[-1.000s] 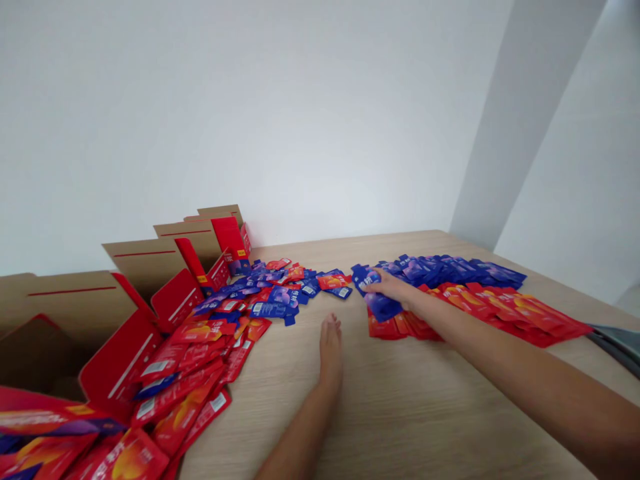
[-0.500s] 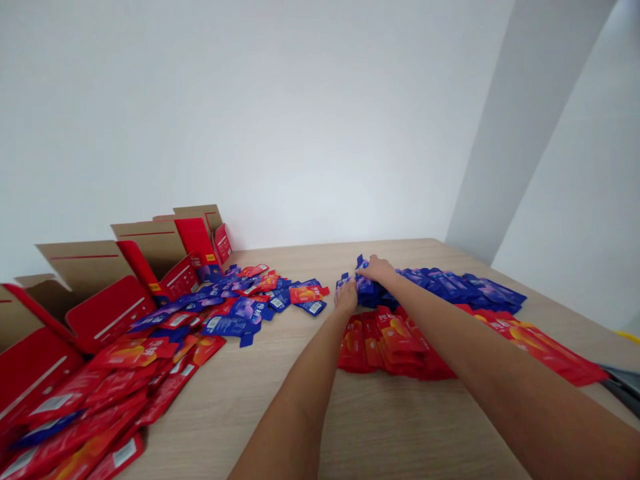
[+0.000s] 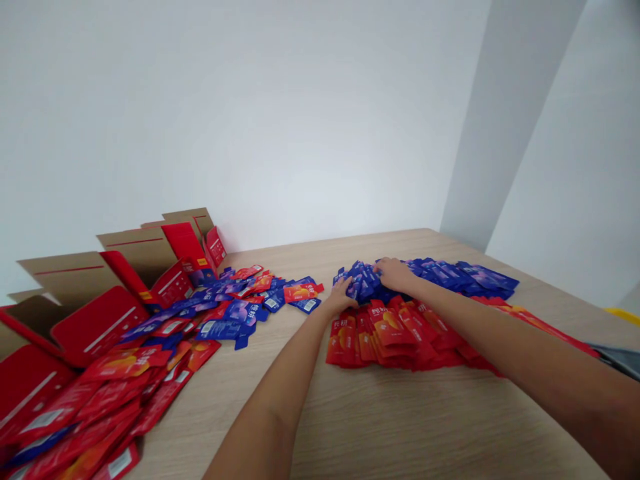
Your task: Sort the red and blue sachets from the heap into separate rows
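Note:
My left hand (image 3: 341, 298) rests at the left end of a row of blue packets (image 3: 361, 279), its fingers spread and the thumb apart. Over the same row, farther right, my right hand (image 3: 394, 275) has its fingers curled onto the blue packets; the fingertips are partly hidden among them. The blue packets lie overlapping, stretching to the right beyond my right hand. In front of them runs a row of overlapping red packets (image 3: 390, 328) with orange pictures, partly covered by my right forearm.
Loose blue packets (image 3: 227, 320) and red packets (image 3: 113, 393) lie in a mixed heap on the left. Behind the heap stand several open red cardboard boxes (image 3: 107, 323) with flaps up. A dark object (image 3: 623, 360) sits at the right edge, near something yellow (image 3: 623, 316).
My right hand has shifted right along the blue row, and more blue packets show between my hands. The left hand's fingers have spread. The view has turned slightly.

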### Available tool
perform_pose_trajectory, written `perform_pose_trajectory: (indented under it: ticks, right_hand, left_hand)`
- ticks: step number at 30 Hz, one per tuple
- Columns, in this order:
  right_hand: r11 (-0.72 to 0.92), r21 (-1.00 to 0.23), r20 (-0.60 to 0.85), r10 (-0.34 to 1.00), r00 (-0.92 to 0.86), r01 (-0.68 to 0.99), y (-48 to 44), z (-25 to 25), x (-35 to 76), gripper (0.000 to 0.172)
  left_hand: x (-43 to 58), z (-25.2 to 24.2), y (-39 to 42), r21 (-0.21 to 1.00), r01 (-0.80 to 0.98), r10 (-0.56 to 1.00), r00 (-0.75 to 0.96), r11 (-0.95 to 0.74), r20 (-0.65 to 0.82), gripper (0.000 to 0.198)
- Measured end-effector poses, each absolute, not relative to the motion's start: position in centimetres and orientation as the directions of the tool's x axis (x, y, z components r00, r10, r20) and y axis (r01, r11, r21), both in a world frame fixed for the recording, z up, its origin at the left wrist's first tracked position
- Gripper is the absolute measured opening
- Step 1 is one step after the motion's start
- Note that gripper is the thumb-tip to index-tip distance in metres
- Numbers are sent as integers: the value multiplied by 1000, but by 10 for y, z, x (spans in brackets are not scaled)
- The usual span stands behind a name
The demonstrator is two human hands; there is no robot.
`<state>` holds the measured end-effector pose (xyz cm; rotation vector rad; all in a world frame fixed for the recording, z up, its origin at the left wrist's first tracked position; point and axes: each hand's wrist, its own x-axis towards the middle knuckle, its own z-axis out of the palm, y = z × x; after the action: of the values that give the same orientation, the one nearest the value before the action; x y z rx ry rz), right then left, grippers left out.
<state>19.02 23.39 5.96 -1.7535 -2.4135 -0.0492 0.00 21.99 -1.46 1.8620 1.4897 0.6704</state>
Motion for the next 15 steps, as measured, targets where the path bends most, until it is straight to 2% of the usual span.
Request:
perform_pose_trajectory:
  ticks: [8, 15]
  right_hand:
    - [536, 78, 215, 814, -540, 840, 205, 53, 180, 15]
    - [464, 105, 296, 830, -473, 880, 208, 50, 178, 22]
  left_hand:
    - [-5, -20, 225, 809, 574, 982, 189, -131, 25, 98]
    - [-5, -23, 223, 839, 517, 983, 146, -170, 109, 85]
